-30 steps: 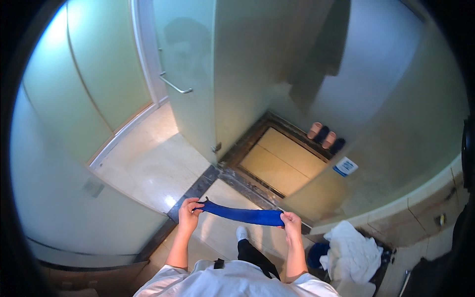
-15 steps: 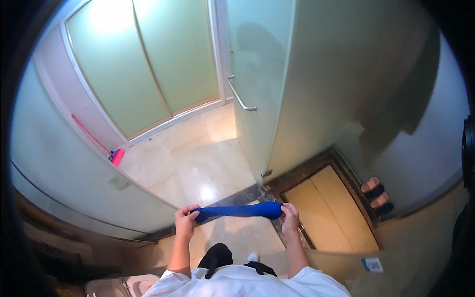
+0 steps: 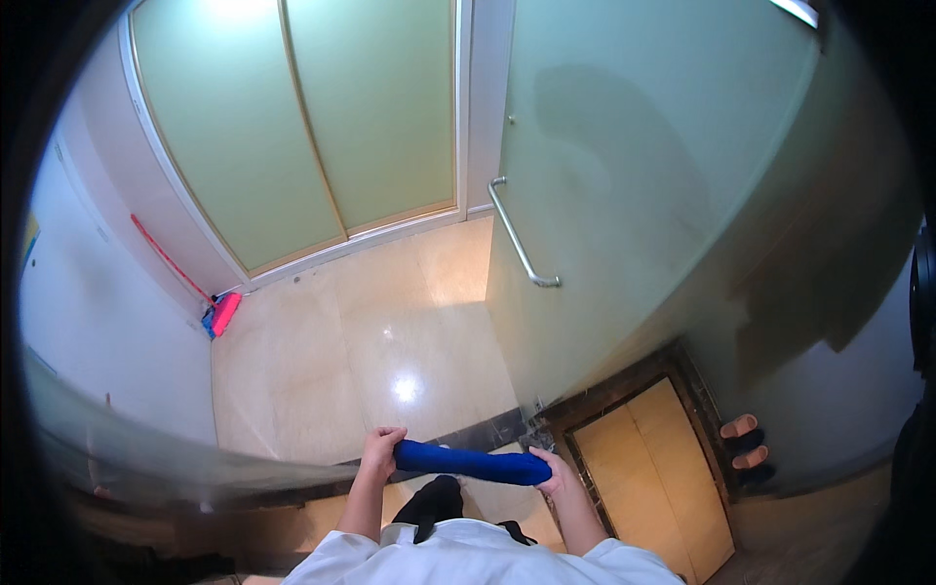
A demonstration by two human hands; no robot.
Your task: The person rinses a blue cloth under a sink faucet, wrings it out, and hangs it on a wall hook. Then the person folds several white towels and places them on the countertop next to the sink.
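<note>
Head view looks straight down at my two hands, held out in front of my chest above the floor. I have a blue rolled cloth (image 3: 473,462) stretched level between them: my left hand (image 3: 382,449) is curled round its left end, fingers wrapped over the top, and my right hand (image 3: 552,473) cups the right end with the fingers closed underneath it. The roll sits crosswise, tilted a little lower on the right, over a dark stone threshold (image 3: 487,429) that runs across the floor. Beyond it lies a glossy beige tiled floor (image 3: 361,322) with a bright spot of reflected light. A frosted glass door (image 3: 643,166) with a metal handle (image 3: 517,234) stands to the right of that floor, and two frosted sliding panels (image 3: 292,117) close off the far side. A broom with a pink head (image 3: 222,314) leans in the left corner against the wall. To my lower right, a pair of slippers (image 3: 746,441) sits beside a tan mat (image 3: 653,468). My white sleeves come in from the bottom edge.
</note>
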